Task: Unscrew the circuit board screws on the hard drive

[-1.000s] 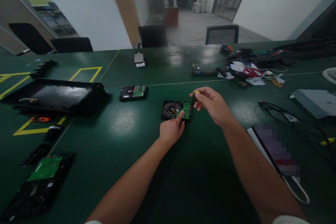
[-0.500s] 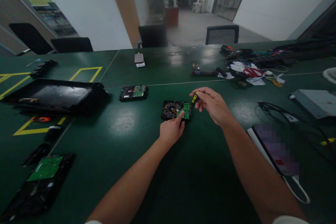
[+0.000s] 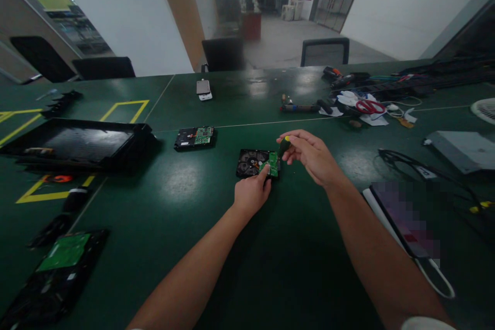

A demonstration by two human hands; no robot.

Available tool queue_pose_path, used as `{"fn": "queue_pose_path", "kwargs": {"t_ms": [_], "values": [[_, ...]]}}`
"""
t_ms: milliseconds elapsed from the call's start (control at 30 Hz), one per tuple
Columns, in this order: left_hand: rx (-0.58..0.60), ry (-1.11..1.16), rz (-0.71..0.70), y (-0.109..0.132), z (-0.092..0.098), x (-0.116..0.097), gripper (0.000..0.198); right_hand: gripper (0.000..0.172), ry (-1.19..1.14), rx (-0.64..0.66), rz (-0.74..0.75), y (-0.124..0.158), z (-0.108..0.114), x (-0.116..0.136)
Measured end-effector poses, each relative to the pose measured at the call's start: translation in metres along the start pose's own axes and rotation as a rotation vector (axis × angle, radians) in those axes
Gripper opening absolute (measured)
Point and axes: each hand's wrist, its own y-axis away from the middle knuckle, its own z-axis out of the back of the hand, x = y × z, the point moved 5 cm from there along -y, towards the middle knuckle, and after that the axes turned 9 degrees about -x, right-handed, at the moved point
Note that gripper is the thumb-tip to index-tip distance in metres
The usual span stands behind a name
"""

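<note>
A black hard drive [image 3: 249,161] with a green circuit board lies on the table in front of me, board side up. My left hand [image 3: 252,192] steadies its near edge, the index finger pressed on the board and the other fingers curled by the side. In a fingertip pinch, my right hand [image 3: 307,153] has a small screwdriver [image 3: 285,145] with a dark and yellow handle, held upright over the drive's right end. Its tip is too small to make out. Another hard drive [image 3: 194,137] lies farther left, and a third, larger-looking hard drive [image 3: 58,273] is at the near left.
A black tray-like casing [image 3: 77,139] stands at left. On the right are a phone-like device [image 3: 402,219] with a white cable, a black cable [image 3: 410,165] and a grey metal box [image 3: 460,150]. Red-handled scissors [image 3: 370,107] lie among gloves and tools at the back right.
The screwdriver's handle has turned in my right fingers, its yellow side less visible, and stands more upright. My left hand stays on the drive. The view has shifted slightly.
</note>
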Motion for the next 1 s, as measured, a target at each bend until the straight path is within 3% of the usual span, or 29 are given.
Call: {"fn": "queue_pose_path", "kwargs": {"t_ms": [400,833,1000], "values": [[0.006,-0.003,-0.006,-0.0001,0.0012,-0.0005,0.055,0.022,0.193,-0.057,0.027,-0.0003,0.0065,0.0021],[-0.002,-0.007,0.006,0.0001,0.0014,-0.0006,0.055,0.026,0.051,-0.011,-0.010,-0.0035,0.0050,-0.0045],[-0.003,-0.005,0.004,0.0004,0.0016,-0.0009,0.054,0.025,0.150,-0.038,0.018,-0.0010,0.0072,-0.0011]]}}
